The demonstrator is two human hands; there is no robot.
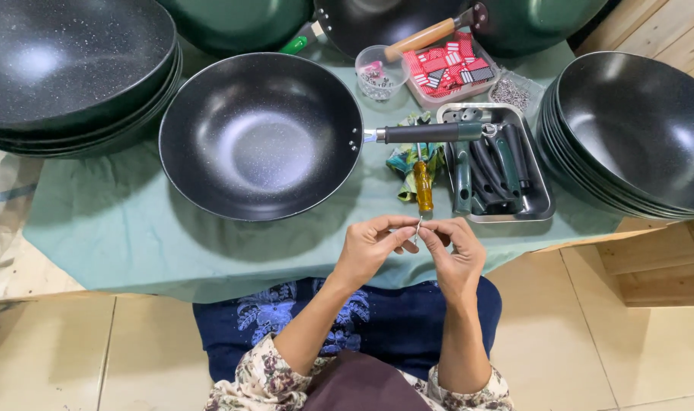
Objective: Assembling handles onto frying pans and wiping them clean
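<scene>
On a green cloth (111,221), left to right: 1 stack of speckled black pans (73,68), 1 single wok (259,133) with a dark handle, 1 clear tub (377,72) of small metal parts, 1 steel tray (541,205) of loose handles and 1 more pan stack (636,129). At the table's near edge, the left hand (370,247) and right hand (457,255) meet. Both pinch a thin metal screwdriver (423,190) upright by its shaft, its amber handle pointing away.
</scene>
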